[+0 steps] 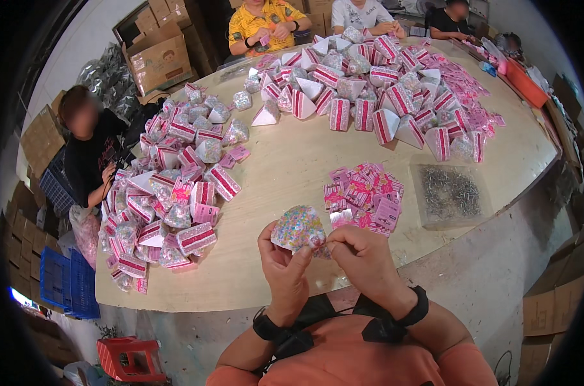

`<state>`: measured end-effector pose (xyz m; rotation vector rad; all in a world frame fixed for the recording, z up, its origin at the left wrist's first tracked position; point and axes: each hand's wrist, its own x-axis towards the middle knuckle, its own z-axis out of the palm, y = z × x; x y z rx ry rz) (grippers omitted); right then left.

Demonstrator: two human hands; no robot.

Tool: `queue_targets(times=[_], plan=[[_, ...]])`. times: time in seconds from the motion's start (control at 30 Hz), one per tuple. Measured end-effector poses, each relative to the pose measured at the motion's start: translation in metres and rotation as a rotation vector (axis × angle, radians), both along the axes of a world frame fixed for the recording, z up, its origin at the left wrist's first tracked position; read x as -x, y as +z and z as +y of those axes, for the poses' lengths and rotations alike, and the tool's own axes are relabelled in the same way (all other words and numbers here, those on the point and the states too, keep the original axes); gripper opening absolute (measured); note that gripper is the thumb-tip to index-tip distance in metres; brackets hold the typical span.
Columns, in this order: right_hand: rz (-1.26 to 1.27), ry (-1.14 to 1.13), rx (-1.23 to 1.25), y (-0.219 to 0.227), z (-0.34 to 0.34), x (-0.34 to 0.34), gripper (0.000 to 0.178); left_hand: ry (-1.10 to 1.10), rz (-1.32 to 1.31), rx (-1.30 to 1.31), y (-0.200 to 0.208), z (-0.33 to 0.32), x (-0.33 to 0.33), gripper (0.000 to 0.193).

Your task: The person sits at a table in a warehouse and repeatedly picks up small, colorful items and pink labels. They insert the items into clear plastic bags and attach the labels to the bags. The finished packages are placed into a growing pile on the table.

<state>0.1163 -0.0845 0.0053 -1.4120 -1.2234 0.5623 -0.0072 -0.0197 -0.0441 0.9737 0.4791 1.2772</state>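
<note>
My left hand [283, 273] is closed around a wedge-shaped toy cake slice [299, 225] whose outer side glitters with multicoloured flecks. Against the toy's lower right corner, my right hand [362, 257] pinches thumb and finger together. Whatever sits in that pinch is too small to make out. Just beyond my hands lies a heap of pink printed cards [372, 193]. To its right stands a shallow clear tray [443, 223] full of small thin metal pieces.
Similar pink-and-white slices form a left pile [169, 193] and a far pile [369, 90] on the table [279, 167]. Several people sit around it. An orange bin [525, 83] stands at the far right; blue crates [70, 283] and a red stool [131, 357] are on the floor.
</note>
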Motion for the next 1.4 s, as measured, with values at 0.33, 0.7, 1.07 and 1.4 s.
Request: queue_targets(times=[0.33, 0.7, 1.07, 1.4], plan=[[0.07, 0.012, 0.084, 0.001, -0.002, -0.001, 0.007, 0.02, 0.027, -0.044, 0.003, -0.001, -0.001, 0.064], [0.021, -0.059, -0.002, -0.004, 0.0, 0.001, 0.008, 0.116, 0.1, -0.195, 0.003, -0.001, -0.001, 0.073], [-0.027, -0.092, -0.006, -0.012, 0.005, 0.001, 0.01, 0.184, 0.261, -0.385, 0.004, 0.001, -0.001, 0.074], [0.035, -0.052, 0.069, -0.036, 0.011, -0.005, 0.01, 0.371, 0.602, -0.679, -0.021, 0.012, 0.002, 0.074]])
